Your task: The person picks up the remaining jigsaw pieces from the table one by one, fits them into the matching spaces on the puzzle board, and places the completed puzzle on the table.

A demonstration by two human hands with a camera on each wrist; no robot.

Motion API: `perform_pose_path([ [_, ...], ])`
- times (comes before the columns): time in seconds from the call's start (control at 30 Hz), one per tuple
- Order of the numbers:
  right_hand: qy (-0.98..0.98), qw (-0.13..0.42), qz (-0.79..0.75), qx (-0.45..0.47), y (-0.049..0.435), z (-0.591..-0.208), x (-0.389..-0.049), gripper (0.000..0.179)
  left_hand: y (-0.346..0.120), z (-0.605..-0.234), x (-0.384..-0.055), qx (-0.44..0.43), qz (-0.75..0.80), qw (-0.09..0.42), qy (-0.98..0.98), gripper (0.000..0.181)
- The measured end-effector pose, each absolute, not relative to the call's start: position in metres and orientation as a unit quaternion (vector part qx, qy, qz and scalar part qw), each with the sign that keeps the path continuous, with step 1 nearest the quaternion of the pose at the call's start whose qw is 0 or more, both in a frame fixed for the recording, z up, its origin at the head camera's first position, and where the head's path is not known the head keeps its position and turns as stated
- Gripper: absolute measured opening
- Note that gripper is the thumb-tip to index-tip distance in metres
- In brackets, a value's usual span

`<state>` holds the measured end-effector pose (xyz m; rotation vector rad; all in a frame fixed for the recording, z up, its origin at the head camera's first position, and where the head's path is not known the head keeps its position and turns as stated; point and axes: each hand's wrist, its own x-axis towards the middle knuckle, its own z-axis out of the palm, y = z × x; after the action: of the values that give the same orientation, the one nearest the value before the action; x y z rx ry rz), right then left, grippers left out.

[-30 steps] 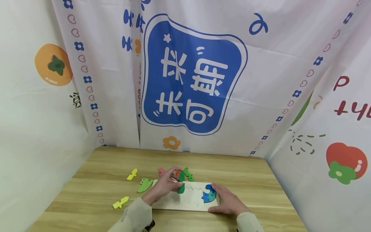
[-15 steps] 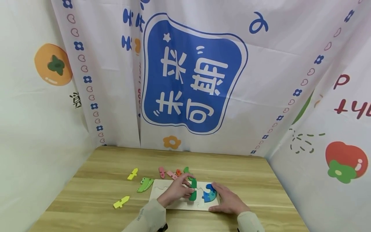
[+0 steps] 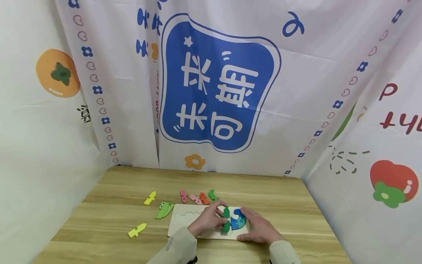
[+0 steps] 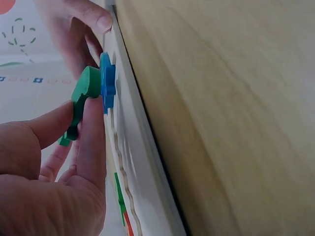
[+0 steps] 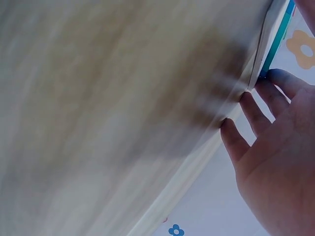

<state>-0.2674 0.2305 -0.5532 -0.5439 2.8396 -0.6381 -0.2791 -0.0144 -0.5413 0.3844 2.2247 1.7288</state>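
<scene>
My left hand (image 3: 209, 219) pinches a dark green puzzle piece (image 3: 226, 220) between thumb and fingers, above a pale wooden puzzle board (image 3: 184, 218). In the left wrist view, the green piece (image 4: 83, 93) is tilted and held off the board, close beside a blue piece (image 4: 107, 81). Several joined blue pieces (image 3: 239, 221) lie at the board's right end. There my right hand (image 3: 260, 227) rests with thumb and fingers spread along the end edge. In the right wrist view, its fairly straight fingers (image 5: 256, 115) touch the board edge and tabletop.
Behind the board lie pink pieces (image 3: 183, 196), an orange-red piece (image 3: 204, 198) and a green piece (image 3: 212, 195). A light green crocodile-head piece (image 3: 164, 211) sits at its left. Two yellow pieces (image 3: 137, 230) lie farther left on the wooden table (image 3: 99, 220). Printed cloth stands around.
My left hand has carried the dark green piece rightward over the board, up beside the blue pieces. The loose pieces behind have come into fuller view. My right hand has stayed in place.
</scene>
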Motion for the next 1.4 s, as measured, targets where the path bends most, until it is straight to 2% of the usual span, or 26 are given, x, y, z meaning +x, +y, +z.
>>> perform_pose_path([
  [0.8,0.956,0.096,-0.214,-0.178,0.229,-0.550,-0.264,0.111,-0.001,-0.551,-0.278,0.147,0.518,0.142,0.831,0.042],
  [1.4,0.955,0.097,-0.221,-0.174,0.229,-0.549,-0.266,0.110,0.002,-0.551,-0.279,0.166,0.419,0.080,0.889,0.043],
])
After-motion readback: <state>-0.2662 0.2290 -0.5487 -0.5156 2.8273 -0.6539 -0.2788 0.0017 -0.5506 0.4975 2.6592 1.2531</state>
